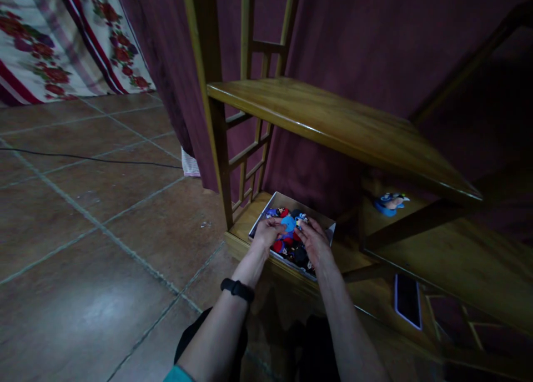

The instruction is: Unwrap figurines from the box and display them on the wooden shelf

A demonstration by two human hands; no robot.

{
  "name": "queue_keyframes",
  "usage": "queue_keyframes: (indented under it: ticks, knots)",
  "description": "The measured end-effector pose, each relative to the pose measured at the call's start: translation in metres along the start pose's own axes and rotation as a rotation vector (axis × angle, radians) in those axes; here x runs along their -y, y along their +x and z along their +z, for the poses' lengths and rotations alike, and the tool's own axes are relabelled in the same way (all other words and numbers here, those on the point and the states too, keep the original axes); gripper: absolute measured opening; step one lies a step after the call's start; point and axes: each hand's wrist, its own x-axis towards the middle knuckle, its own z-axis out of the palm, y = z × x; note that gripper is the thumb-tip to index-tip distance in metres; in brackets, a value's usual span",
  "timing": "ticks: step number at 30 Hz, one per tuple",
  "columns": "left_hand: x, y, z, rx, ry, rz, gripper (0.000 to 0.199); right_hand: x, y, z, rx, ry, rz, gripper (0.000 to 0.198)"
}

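Note:
Both of my hands are over a shallow open box (325,220) packed with small colourful toy figurines (278,245) in red, blue and black. Between the hands is one figurine with a round blue base (288,223). My left hand (267,233) pinches the base from the left. At the other end, the fingers of my right hand (315,239) close on the figurine's white and blue upper part. The fingers partly cover it, so its full shape is hidden. A dark band (237,289) circles my left wrist.
The box rests on the low board of a wooden shelf unit (241,235), under a higher shelf (316,107). Another blue-based figurine (391,203) stands on a board to the right. A phone (408,301) lies lower right. A cable (91,159) crosses the tiled floor.

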Motion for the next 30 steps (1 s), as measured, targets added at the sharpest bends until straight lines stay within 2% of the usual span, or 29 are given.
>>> queue_keyframes:
  ticks: [7,14,20,30]
  knots:
    - [0.004,0.0,0.001,0.006,-0.051,-0.006,0.019,-0.009,0.001,0.003,-0.056,-0.264,-0.144,0.04]
    - [0.005,0.001,-0.002,0.067,-0.088,-0.036,0.021,-0.01,0.004,0.005,0.0,-0.437,-0.278,0.038]
    - [0.011,0.004,-0.006,0.015,-0.098,-0.06,0.027,-0.007,0.0,0.009,0.046,-0.432,-0.274,0.036]
    - [0.012,0.005,-0.006,0.038,-0.183,-0.097,0.028,-0.002,0.0,0.009,0.084,-0.496,-0.3,0.036]
